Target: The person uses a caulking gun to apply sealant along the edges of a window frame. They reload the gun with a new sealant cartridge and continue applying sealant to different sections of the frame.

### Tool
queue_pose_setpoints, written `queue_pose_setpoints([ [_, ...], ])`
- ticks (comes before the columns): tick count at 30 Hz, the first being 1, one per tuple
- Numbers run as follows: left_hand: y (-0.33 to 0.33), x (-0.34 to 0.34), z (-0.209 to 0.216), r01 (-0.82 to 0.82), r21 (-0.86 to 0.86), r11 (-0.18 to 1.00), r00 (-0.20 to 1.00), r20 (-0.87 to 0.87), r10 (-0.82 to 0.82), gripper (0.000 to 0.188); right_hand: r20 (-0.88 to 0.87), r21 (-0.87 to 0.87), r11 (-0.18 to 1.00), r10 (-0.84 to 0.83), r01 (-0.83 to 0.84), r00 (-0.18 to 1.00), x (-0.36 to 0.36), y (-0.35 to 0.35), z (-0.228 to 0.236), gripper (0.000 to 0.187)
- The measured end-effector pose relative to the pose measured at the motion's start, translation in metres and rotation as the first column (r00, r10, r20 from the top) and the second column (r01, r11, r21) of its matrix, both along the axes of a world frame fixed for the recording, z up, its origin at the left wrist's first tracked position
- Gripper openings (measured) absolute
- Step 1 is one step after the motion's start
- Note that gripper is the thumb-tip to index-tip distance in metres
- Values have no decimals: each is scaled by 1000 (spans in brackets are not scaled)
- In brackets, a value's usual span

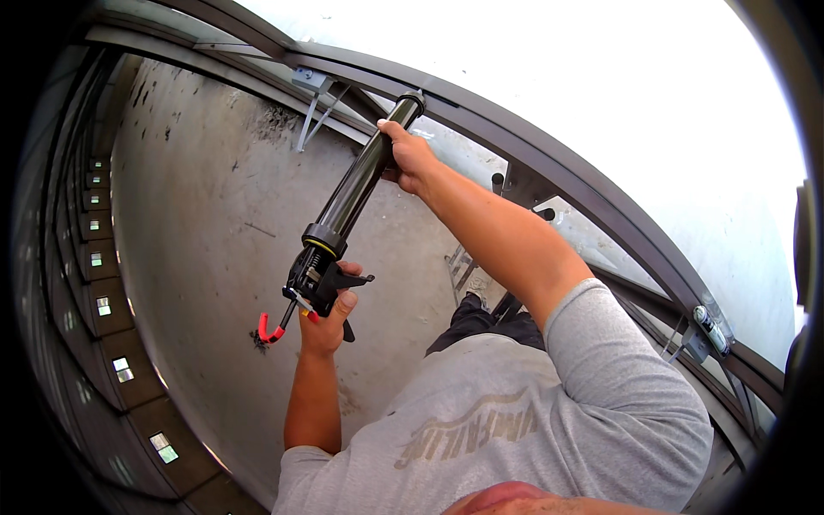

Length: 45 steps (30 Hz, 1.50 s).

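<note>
A caulking gun with a long glossy black barrel slants across the middle of the view, its front cap up near a brown metal beam. My right hand grips the barrel close to that cap, thumb along the top. Around the handle and trigger end, my left hand is closed, its fingers partly hidden behind the black trigger. A yellow ring circles the barrel's rear collar. From the back, a plunger rod with a red hooked end points down to the left.
Brown metal beams run diagonally past my right arm, with a pale panel beyond. A metal bracket is fixed near the cap. A small printed tube rests on the beam at right. Far below is a stained grey floor.
</note>
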State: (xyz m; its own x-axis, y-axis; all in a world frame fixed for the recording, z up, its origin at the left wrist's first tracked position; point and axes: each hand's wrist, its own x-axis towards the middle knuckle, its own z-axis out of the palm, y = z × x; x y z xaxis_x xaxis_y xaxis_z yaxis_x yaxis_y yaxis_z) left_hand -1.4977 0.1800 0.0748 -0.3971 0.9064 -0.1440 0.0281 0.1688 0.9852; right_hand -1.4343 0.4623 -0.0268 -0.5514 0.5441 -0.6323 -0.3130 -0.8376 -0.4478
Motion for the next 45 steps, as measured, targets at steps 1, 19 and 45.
queue_pose_setpoints([
  [1, 0, -3, -2, -6, 3, 1000, 1000, -22, 6, 45, -5, -1, 1000, -1, 1, 1000, -2, 0, 0, 32],
  [19, -11, -28, -27, 0, 5, 1000, 999, 47, 0, 31, 10, -1, 1000, -4, 4, 1000, 7, -13, -12, 32],
  [45, -8, -20, 2, 65, -115, 991, 997, 42, -61, 29, 81, -68, 997, -29, 35, 996, 25, -18, -12, 26],
])
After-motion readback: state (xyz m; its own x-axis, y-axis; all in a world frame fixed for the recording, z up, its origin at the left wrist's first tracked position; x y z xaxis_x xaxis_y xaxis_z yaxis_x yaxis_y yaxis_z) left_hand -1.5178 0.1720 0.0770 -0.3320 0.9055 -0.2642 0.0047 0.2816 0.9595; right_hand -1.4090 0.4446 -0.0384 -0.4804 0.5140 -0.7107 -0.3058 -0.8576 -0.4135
